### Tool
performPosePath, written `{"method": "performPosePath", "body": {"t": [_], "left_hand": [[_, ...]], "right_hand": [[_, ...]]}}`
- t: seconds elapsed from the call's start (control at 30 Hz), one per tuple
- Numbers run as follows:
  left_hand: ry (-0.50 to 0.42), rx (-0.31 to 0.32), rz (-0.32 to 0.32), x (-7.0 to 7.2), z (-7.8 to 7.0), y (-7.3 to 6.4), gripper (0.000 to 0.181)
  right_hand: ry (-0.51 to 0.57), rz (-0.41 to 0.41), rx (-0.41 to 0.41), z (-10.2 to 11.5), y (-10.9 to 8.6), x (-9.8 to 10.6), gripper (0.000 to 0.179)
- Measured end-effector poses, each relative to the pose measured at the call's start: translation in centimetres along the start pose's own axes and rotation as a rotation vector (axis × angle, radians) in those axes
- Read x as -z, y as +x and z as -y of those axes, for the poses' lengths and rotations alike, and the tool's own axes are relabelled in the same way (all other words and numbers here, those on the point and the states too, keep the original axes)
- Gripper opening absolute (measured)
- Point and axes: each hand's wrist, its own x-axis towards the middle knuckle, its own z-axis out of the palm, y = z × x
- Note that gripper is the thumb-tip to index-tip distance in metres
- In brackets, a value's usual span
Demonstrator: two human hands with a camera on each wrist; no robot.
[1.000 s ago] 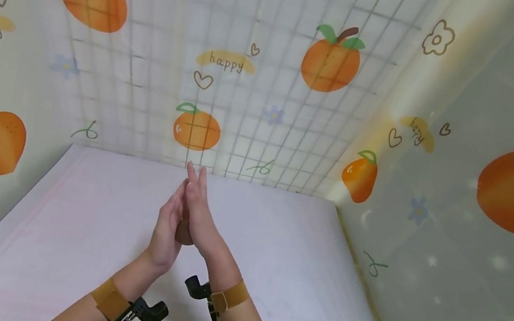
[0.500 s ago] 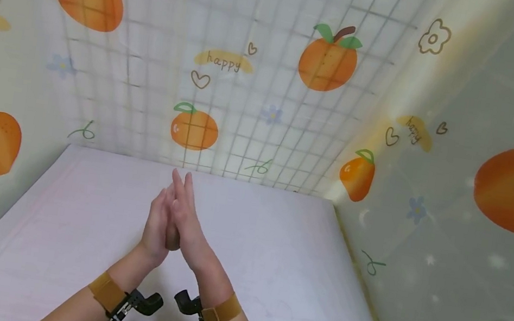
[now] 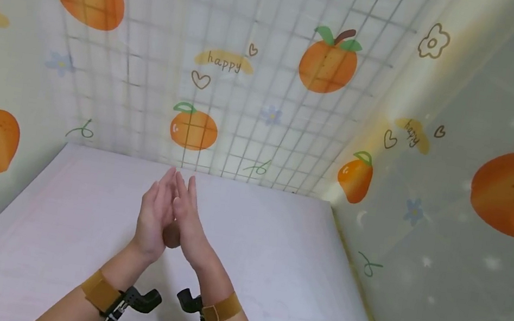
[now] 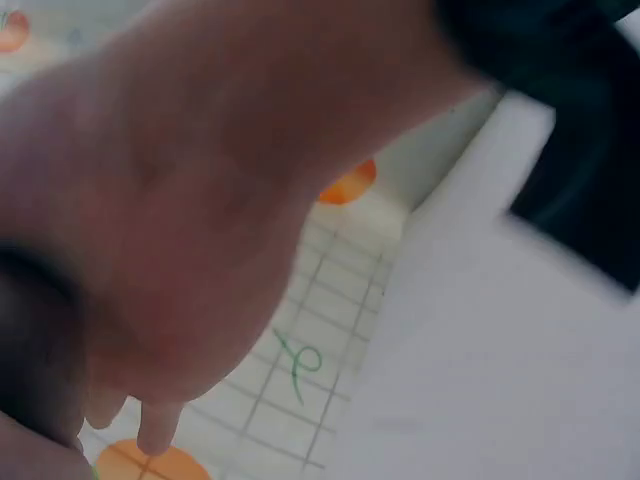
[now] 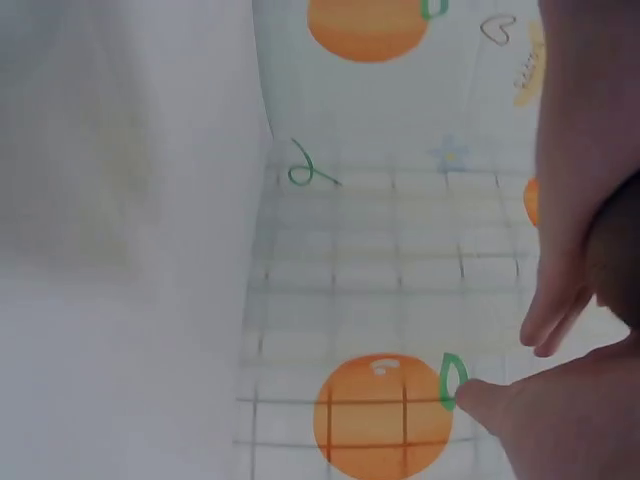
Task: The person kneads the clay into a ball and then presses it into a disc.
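Observation:
A brown, rounded lump like modelling clay (image 3: pixel 172 234) sits between the two palms in the head view. My left hand (image 3: pixel 151 220) touches it from the left, fingers long and pointing away. On the other side my right hand (image 3: pixel 191 231) lies against the lump, its fingers also extended and its fingertips close to the left ones. Part of the lump is covered by the palms. At the left wrist view's edge the dark lump (image 4: pixel 38 345) shows blurred; in the right wrist view the lump (image 5: pixel 615 255) is cut off at the right edge.
Below the hands is a white tabletop (image 3: pixel 271 272). A fruit-printed curtain (image 3: pixel 247 88) hangs behind it and at both sides, with a wire grid showing through at the back. Each forearm wears a tan strap (image 3: pixel 101 291) with a black camera mount (image 3: pixel 143 301).
Both hands have shifted left and slightly nearer. Over the last half second the left fingertips have slid forward past the right ones, and more of the brown lump shows between the palms.

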Motion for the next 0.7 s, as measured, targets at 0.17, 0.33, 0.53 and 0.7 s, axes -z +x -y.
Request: {"method": "performPosePath", "body": {"t": [0.17,0.33,0.53,0.7], "left_hand": [[0.051,0.008,-0.013,0.8,0.5,0.5,0.075],[0.056,0.031,0.033,0.2,1.0,0.1,0.074],[0.017,-0.025,0.105,-1.2,0.6,-0.9,0.071],[-0.015,-0.048,0.052,-0.7,-0.1,-0.3,0.072]], "right_hand": [[-0.011,0.060,0.044,1.2,-1.1,-0.7,0.073],[-0.082,0.055,0.078,2.8,-0.6,-0.2,0.071],[-0.099,-0.036,0.027,2.4,0.6,0.9,0.065],[0.002,-0.012,0.002,1.5,0.2,0.2,0.069]]}}
